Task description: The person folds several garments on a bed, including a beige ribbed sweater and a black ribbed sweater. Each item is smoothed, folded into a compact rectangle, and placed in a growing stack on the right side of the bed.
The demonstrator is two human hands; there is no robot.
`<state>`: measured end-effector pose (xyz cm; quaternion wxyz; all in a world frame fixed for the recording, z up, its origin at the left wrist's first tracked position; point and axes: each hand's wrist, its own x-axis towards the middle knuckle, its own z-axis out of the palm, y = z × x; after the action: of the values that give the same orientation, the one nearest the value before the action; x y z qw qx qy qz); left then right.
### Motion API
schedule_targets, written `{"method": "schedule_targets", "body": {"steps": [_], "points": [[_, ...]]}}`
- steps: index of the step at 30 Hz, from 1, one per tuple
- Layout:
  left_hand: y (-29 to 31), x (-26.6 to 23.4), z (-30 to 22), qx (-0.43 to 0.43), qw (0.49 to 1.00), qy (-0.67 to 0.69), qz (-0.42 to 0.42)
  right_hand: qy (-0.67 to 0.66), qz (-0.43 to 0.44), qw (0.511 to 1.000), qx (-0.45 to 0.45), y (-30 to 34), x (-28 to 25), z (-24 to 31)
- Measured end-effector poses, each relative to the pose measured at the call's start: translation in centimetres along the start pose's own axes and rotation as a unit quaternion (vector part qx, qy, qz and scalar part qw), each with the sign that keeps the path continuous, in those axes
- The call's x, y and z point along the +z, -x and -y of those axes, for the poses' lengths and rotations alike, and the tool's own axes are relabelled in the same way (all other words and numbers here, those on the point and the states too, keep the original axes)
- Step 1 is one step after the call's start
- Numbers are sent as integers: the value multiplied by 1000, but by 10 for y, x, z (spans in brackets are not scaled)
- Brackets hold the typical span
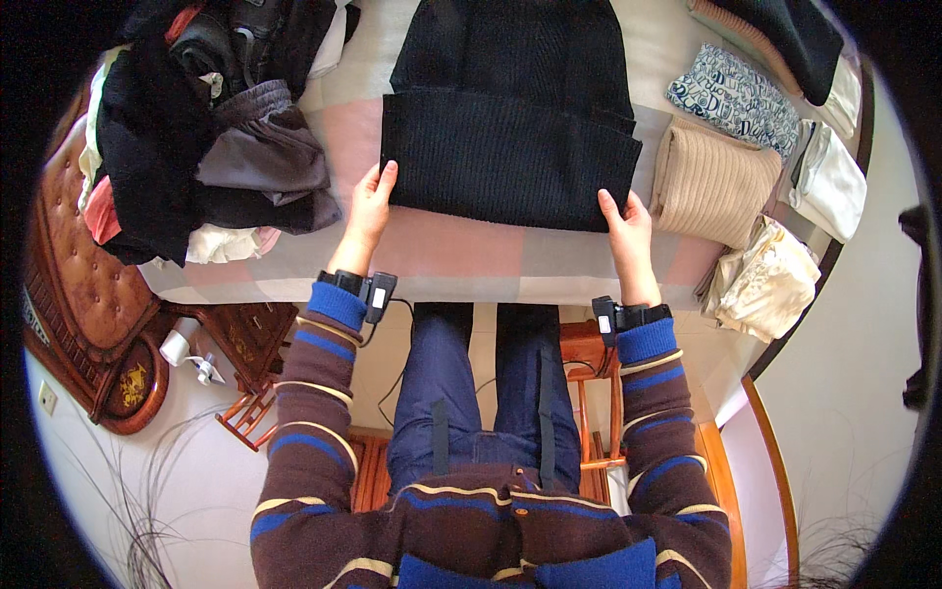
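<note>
A black ribbed knit garment [510, 162] lies on the bed in front of me, its near part folded over in a wide band. My left hand [369, 208] pinches the band's near left corner, thumb on top. At the near right corner my right hand [630, 234] grips the same garment, thumb on top and fingers beneath, partly hidden. Right of it lies a folded beige ribbed knit [714, 182]. A dark grey garment with a gathered waistband [265, 147] lies to the left, on the heap of loose clothes.
The heap of black clothes [157, 147] covers the bed's left side. At right lie a folded blue-and-white patterned cloth [734, 103], white folded clothes [832, 182] and a cream garment [763, 280]. The checked bedcover [471, 257] ends before my legs. A wooden headboard [93, 265] stands left.
</note>
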<state>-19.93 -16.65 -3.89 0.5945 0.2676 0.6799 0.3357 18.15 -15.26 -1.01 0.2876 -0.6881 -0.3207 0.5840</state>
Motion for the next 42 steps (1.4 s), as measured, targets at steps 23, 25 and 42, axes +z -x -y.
{"method": "schedule_targets", "body": {"steps": [23,25,42], "points": [[38,13,6,4,983,-152,-105,37,-23,999,-32,1,4,-24],[50,10,1,205,931,-242,-182,-15,-66,994,-82,20,9,-16],[-57,-31,-20,556,618,-536,148,571,76,660,-482,-59,-31,8]]}}
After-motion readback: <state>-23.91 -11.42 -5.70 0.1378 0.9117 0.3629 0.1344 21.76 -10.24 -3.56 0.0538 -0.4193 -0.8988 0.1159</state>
